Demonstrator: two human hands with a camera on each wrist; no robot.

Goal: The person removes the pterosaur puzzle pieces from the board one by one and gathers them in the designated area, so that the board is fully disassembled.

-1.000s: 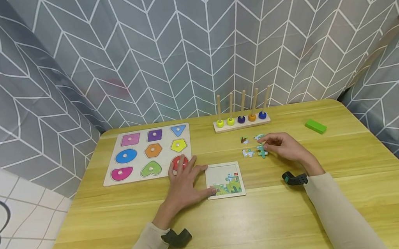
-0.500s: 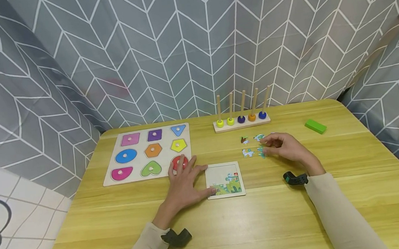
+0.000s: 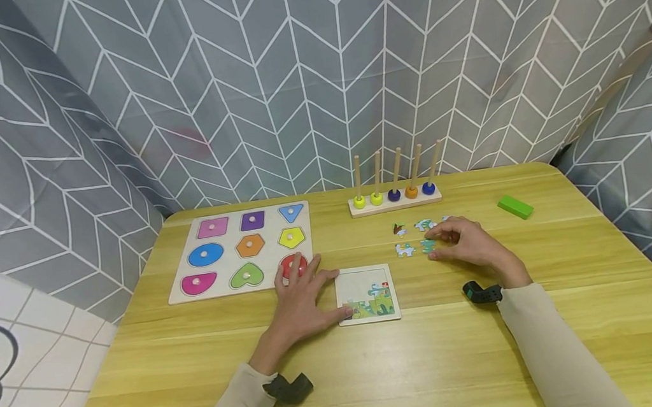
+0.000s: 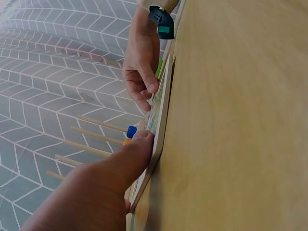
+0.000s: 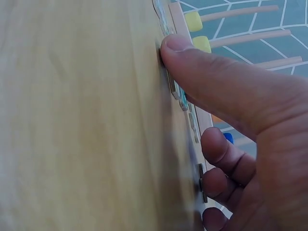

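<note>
My left hand [image 3: 305,298] is spread along the left side of a small square jigsaw tray [image 3: 362,271], thumb on its near left corner and index finger by the far left corner. Green scenery pieces fill the tray's lower part and right side. Its other fingers lie over the red circle [image 3: 287,265] of a shape board. My right hand [image 3: 467,243] hovers low at the loose jigsaw pieces, thumb and fingers apart. Its thumb tip is right at a teal puzzle piece [image 3: 428,246]. Beside that lie a pale blue piece [image 3: 405,250], a brown piece [image 3: 399,229] and a blue-green piece [image 3: 423,224].
The knobbed shape board [image 3: 268,243] lies at the left. At the back stands a peg stand [image 3: 372,209] with coloured beads and upright pegs. A green block [image 3: 515,207] lies at the right. Behind the table [image 3: 431,374] hangs a grey patterned curtain [image 3: 317,89].
My right thumb and fingers have spread and shifted slightly, letting go of the teal puzzle piece, which now lies turned among the others. My left hand and the tray stay in place.
</note>
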